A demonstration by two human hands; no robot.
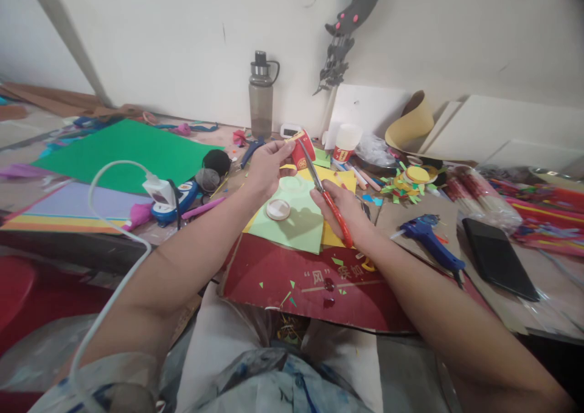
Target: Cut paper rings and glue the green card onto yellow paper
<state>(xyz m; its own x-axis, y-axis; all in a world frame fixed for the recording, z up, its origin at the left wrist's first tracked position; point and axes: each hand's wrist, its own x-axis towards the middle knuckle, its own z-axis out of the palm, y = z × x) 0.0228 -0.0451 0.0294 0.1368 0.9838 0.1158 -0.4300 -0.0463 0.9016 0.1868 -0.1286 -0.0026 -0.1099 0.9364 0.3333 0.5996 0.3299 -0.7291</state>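
A red paper cup piece [302,151] with yellow print is pinched in my left hand [270,162], above the light green paper. My right hand [344,213] is closed around red-handled scissors [335,212], whose blades point up and left and meet the cup piece. Whether the blades are cutting into it is too small to tell. Below my hands a round cup base [278,210] with a pale rim lies on the light green sheet [301,230], and yellow paper [332,233] shows under that sheet.
Behind stand a grey bottle [261,100] and a paper cup [347,142]. On the right are a blue glue gun [431,239], a black phone [499,258] and a yellow-green paper craft [410,180]. Green sheet [132,154] and a power strip [176,202] with white cable lie left.
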